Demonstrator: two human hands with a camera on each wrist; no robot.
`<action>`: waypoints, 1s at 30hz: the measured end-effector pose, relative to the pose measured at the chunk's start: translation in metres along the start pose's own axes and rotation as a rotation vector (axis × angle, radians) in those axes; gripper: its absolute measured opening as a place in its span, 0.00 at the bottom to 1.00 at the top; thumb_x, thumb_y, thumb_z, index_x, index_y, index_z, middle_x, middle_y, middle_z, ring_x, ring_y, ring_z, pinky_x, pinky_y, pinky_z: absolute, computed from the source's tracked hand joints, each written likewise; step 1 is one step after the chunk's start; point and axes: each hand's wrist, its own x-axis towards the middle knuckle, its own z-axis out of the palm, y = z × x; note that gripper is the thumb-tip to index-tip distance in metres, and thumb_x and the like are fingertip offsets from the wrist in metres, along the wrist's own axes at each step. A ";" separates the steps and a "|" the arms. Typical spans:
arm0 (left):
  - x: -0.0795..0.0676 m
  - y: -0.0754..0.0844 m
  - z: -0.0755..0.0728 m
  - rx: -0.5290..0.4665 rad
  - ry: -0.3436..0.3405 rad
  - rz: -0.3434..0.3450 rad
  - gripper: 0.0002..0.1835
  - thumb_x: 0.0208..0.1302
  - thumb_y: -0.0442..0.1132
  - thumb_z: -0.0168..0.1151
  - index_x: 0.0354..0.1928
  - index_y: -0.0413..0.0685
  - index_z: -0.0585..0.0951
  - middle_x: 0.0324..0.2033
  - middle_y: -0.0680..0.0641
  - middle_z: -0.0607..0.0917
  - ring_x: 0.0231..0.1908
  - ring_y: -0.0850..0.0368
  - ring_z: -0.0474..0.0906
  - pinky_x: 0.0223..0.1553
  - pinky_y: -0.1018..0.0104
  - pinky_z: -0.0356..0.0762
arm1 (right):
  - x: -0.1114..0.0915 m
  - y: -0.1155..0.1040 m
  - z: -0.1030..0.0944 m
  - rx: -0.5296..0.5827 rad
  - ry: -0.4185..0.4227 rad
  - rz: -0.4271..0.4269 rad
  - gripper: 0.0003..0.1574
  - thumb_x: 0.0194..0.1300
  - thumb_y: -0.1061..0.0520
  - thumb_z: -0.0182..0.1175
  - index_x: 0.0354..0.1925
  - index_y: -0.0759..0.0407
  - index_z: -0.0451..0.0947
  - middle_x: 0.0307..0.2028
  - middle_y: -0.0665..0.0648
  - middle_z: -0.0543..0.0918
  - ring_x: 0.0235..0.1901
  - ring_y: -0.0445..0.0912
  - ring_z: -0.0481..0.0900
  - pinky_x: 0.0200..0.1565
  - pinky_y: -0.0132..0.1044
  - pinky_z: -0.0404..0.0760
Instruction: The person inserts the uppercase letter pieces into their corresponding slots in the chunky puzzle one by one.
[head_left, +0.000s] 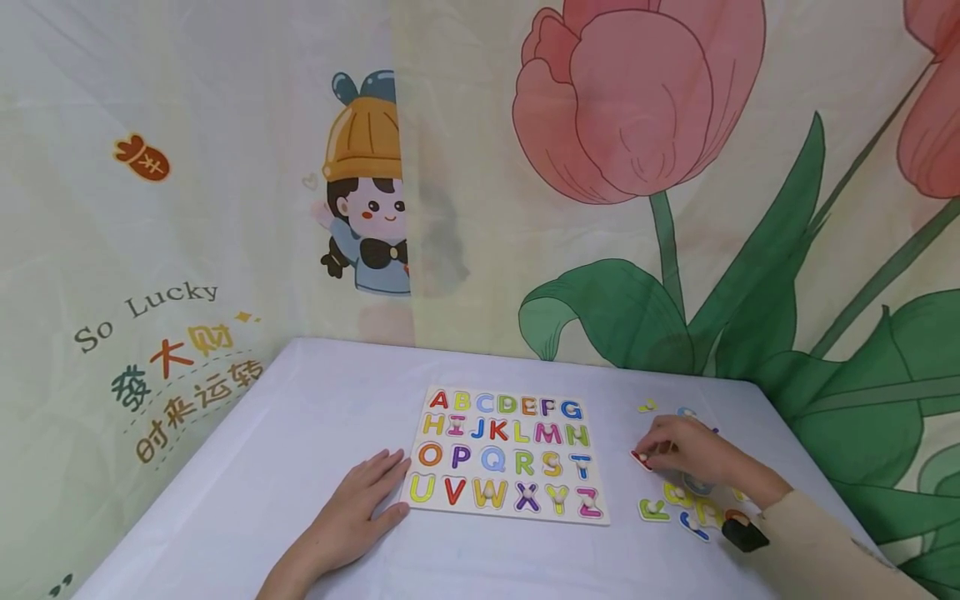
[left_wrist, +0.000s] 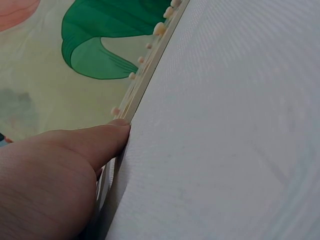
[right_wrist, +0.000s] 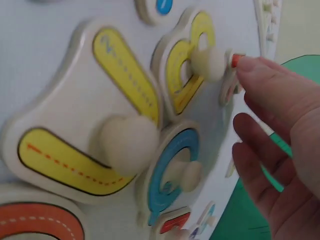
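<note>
A wooden alphabet board (head_left: 540,517) with colored letters from A to Z lies on the table; several letters carry small knobs. My left hand (head_left: 360,510) rests on the cloth at the board's left side, fingers extended. In the left wrist view, its thumb (left_wrist: 112,137) touches the board's edge (left_wrist: 142,90). To the right of the board, my right hand (head_left: 686,446) pinches a small red letter piece (head_left: 638,458) between thumb and fingers. Part of this piece is hidden by the fingertips in the right wrist view.
Loose knobbed letter pieces lie around and below my right hand, among them a green R (head_left: 654,510), a blue piece (head_left: 694,526) and a large yellow piece (right_wrist: 65,160). White cloth (head_left: 285,450) covers the table. A printed curtain (head_left: 465,250) hangs behind it.
</note>
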 end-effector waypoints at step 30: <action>0.001 0.000 0.002 0.009 -0.004 -0.020 0.36 0.75 0.58 0.64 0.81 0.61 0.68 0.82 0.56 0.64 0.83 0.47 0.52 0.80 0.36 0.53 | 0.053 -0.073 0.032 0.011 0.266 0.091 0.06 0.62 0.57 0.79 0.39 0.49 0.93 0.31 0.41 0.82 0.33 0.38 0.77 0.34 0.29 0.81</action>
